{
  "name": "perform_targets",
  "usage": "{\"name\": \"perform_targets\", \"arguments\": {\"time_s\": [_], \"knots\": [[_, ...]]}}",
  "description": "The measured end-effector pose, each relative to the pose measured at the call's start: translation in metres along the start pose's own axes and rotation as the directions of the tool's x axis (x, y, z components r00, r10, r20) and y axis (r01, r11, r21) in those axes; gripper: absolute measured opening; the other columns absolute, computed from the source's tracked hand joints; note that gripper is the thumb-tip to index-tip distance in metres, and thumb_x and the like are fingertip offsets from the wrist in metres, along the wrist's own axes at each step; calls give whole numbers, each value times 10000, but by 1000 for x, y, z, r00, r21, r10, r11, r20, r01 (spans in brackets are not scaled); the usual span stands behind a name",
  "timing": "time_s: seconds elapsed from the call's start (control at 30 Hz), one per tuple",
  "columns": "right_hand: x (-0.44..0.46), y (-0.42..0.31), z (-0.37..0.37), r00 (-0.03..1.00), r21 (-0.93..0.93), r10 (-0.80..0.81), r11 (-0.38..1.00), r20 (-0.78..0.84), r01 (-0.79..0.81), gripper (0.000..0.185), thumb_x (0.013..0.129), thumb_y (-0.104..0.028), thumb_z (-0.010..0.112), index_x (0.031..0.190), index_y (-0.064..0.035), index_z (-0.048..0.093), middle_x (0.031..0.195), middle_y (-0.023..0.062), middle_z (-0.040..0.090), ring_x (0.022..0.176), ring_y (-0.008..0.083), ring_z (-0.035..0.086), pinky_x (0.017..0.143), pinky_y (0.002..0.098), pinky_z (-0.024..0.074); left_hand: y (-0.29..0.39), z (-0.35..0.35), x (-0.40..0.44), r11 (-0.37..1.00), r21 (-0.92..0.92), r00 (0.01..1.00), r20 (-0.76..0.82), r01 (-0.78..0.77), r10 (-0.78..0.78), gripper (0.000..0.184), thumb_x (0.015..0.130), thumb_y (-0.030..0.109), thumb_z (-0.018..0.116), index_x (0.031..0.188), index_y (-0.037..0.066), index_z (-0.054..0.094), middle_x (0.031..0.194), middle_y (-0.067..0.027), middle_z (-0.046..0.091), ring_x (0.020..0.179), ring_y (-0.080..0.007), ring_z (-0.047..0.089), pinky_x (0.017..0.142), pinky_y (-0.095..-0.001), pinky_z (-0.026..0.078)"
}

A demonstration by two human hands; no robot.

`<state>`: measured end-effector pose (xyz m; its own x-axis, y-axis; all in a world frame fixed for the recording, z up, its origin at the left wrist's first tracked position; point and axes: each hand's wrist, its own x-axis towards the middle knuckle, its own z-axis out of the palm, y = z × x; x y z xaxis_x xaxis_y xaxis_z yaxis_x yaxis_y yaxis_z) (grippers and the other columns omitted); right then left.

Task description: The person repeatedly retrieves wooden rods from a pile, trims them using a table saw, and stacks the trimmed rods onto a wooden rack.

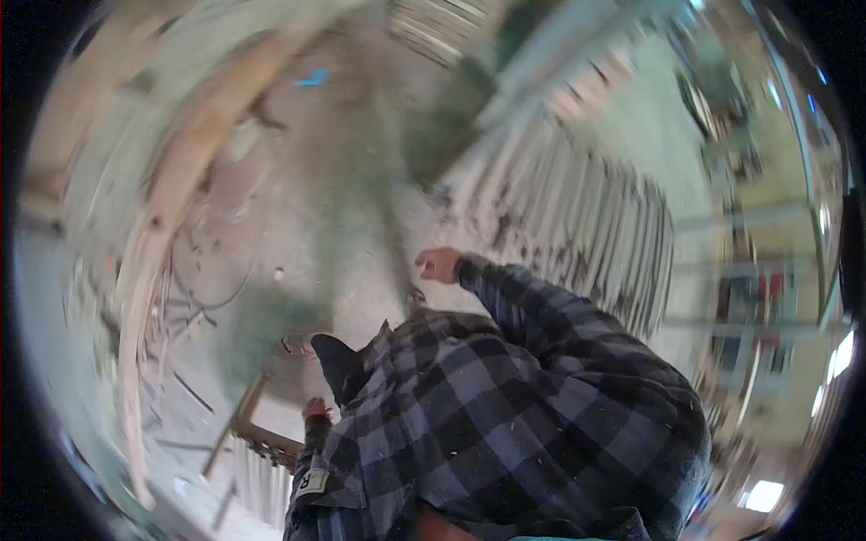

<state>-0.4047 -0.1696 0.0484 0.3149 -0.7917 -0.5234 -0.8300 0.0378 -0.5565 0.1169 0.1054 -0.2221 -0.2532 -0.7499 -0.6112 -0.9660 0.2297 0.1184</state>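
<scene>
pale grey wooden slats [586, 225] lie ahead-right of our right hand [439, 265], apart from it, long axis roughly fore-and-aft; that hand is nearer. our left hand [317, 410] hangs near a brown wooden frame [271, 440]. right grip: loosely curled; left: blurred. we cannot tell whether either holds anything.

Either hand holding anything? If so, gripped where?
Nothing shows in the right hand. The left hand, near some wooden framing, is too small and blurred to tell.
</scene>
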Motion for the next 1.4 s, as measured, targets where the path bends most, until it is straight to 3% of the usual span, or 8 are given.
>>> {"name": "perform_targets", "arguments": {"time_s": [0.17,0.27,0.37,0.67,0.87,0.97,1.13,1.4], "knots": [[-91,152,18,884,374,442,854,-154,-362,350,781,-284,610,1055,-68,575,1000,125,619,939,264,583,820,371,455,32,-85,66,743,-539,916,276,397,-289,463,684,459,612,950,80,633,933,-108,634,862,-265,594,755,-375,467],[-125,222,48,742,667,651,626,-159,-405,295,806,-188,582,1069,-52,566,930,103,631,690,185,627,605,310,513,69,-215,84,875,-471,988,43,-113,151,410,729,385,607,978,60,617,878,-116,633,797,-233,606,738,-345,475],[-134,235,53,586,901,810,237,24,-364,309,806,-174,579,1088,-51,548,886,106,636,625,186,620,565,295,510,111,-271,96,730,-662,985,146,170,-97,336,758,258,613,1003,30,593,870,-115,630,797,-203,607,727,-333,479],[-46,327,63,291,908,938,280,-189,-313,680,725,-270,660,1276,-33,338,1166,266,497,1097,379,478,914,413,391,192,-300,87,700,-665,939,344,261,-24,291,780,108,591,1040,-15,546,837,-118,616,647,-177,612,612,-288,508],[-33,357,26,18,886,979,189,-201,-424,771,733,-349,648,1308,-6,264,1194,287,460,1114,397,455,930,426,385,179,-289,67,607,-660,870,479,443,-114,329,761,148,612,1025,-30,526,829,-140,599,669,-199,614,616,-310,526],[-35,365,8,141,910,976,209,-168,-359,742,735,-314,643,1281,9,256,1264,267,386,1130,391,434,934,408,383,166,-285,68,642,-600,856,483,477,-184,350,747,145,610,1040,-32,537,831,-165,620,684,-226,634,626,-317,522],[-10,379,-6,15,805,992,111,-126,-582,611,743,-351,638,1217,-72,371,1234,190,426,1116,297,473,892,432,406,181,-293,91,627,-639,879,446,446,-170,324,741,131,620,1017,-25,550,786,-135,619,651,-195,620,622,-311,521],[-25,420,0,347,690,938,246,8,-681,339,790,-245,540,1006,8,609,1011,179,609,1029,289,565,814,397,470,202,-292,120,682,-677,931,364,277,-17,208,810,106,598,989,25,531,818,-79,593,637,-157,584,581,-277,503]]}}
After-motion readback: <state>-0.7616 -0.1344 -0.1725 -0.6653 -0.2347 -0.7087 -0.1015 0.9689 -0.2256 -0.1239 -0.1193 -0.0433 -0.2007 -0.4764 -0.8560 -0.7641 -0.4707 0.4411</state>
